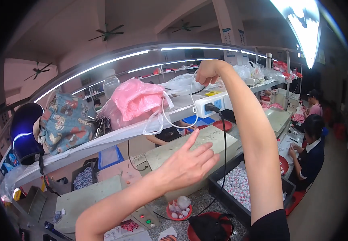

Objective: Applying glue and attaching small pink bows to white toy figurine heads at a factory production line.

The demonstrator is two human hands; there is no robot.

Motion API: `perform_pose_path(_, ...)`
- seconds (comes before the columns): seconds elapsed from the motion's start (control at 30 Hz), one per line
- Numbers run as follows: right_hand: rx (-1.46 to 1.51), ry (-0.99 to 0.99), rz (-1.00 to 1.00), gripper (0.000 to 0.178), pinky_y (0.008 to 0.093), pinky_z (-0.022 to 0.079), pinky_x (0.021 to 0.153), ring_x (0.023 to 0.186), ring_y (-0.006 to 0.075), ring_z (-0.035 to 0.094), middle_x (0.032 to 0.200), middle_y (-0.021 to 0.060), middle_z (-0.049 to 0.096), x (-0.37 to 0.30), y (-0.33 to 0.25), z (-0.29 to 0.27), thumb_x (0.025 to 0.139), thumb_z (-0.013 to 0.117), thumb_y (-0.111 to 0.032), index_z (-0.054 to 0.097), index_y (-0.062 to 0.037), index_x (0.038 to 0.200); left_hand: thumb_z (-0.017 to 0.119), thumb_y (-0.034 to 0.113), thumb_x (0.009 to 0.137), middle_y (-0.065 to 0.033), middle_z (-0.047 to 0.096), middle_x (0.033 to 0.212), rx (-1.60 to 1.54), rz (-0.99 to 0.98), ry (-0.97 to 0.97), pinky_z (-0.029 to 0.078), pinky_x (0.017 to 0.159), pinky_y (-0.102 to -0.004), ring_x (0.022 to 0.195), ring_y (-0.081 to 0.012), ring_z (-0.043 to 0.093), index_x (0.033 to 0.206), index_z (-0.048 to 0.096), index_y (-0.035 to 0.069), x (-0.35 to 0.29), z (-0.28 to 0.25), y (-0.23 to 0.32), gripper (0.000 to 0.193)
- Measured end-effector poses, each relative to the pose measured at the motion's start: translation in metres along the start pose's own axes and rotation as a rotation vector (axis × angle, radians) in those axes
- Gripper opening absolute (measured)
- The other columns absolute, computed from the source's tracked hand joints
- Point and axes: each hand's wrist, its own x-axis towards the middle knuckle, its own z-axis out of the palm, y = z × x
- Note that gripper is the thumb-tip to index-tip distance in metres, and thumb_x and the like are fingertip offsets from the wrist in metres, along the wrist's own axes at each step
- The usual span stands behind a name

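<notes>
My right hand (pixel 210 72) is raised over the shelf, its fingers closed around a white cable (pixel 191 93). The cable hangs from it in a loose loop in front of the shelf edge. Below that loop my left hand (pixel 192 162) is held up with its fingers apart, the index finger pointing upward, holding nothing. Beside the cable, a white power strip (pixel 199 108) is fixed along the shelf edge. A black plug (pixel 211 107) sits in it, and its black cord runs down to the bench. A pink plastic bag (pixel 136 100) lies on the shelf left of the cable.
A patterned cloth bag (pixel 67 124) and a dark blue helmet (pixel 25 130) rest at the shelf's left end. Below are a pale green machine (pixel 190 146), a black bin of small white pieces (pixel 238 182) and red bowls. A co-worker (pixel 312 148) sits at the right.
</notes>
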Motion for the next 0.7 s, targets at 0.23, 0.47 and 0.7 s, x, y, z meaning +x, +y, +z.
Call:
perform_pose_path(0.23,0.317,0.093,-0.022,0.037,0.0218,0.051,0.063,0.076,0.0146,0.063,0.092,0.0099,0.063,-0.034,0.013,-0.026,0.07,0.064,-0.019,0.06,-0.0043,0.104,0.049,0.009,0.074,-0.0088,0.052,0.092,0.086,-0.012,-0.205,0.03,0.098,-0.0478,0.099,-0.0229,0.051,0.101,0.05,0.001,0.003,0.027,-0.086,0.028)
perform_pose_path(0.47,0.252,0.335,-0.224,0.046,0.0251,0.05,0.068,0.096,0.0193,0.055,0.108,0.0114,0.057,-0.002,-0.01,-0.012,0.068,0.065,-0.015,0.056,-0.009,0.113,0.051,0.009,0.078,-0.0139,0.054,0.092,-0.068,-0.277,-0.124,0.042,0.081,-0.0362,0.089,-0.0291,0.054,0.102,0.052,0.002,0.003,0.0,-0.157,0.025)
perform_pose_path(0.7,-0.213,-0.105,-0.394,0.041,0.0317,0.051,0.067,0.086,0.0222,0.059,0.108,0.0067,0.058,0.041,-0.084,0.06,0.063,0.063,-0.01,0.062,-0.0146,0.104,0.053,0.009,0.078,-0.0155,0.057,0.092,-0.272,-0.577,0.051,0.042,0.077,-0.0356,0.088,-0.03,0.055,0.098,0.054,0.0,-0.019,0.005,-0.169,0.022)
